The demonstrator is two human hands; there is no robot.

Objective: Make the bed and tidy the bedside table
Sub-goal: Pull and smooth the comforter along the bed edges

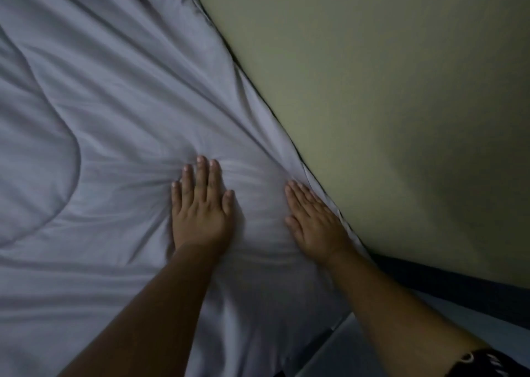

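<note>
Hands lay flat on a grey-lilac duvet (114,124) that covered nearly all of the bed to the left of a dull yellow-green wall (401,104); the duvet's edge ran right up against that wall along a dark seam, touching it from the top of the view down to the right hand. The left hand (200,207) pressed palm-down on the duvet, well clear of the wall, its fingers (202,175) straight and held close together, the thumb lying a little apart on the wall side; fabric bunched into fine creases just beyond the fingertips. The right hand (314,223) also lay palm-down, just beside the wall, fingers extended and pressed together, its outer edge touching the duvet's border; it was slightly blurred. Neither hand pinched or gripped the cloth. Long folds fanned across the duvet away from the wall; a curved stitched seam showed far from the wall. A dark sleeve (493,363) with pale markings sat on the right forearm.
</note>
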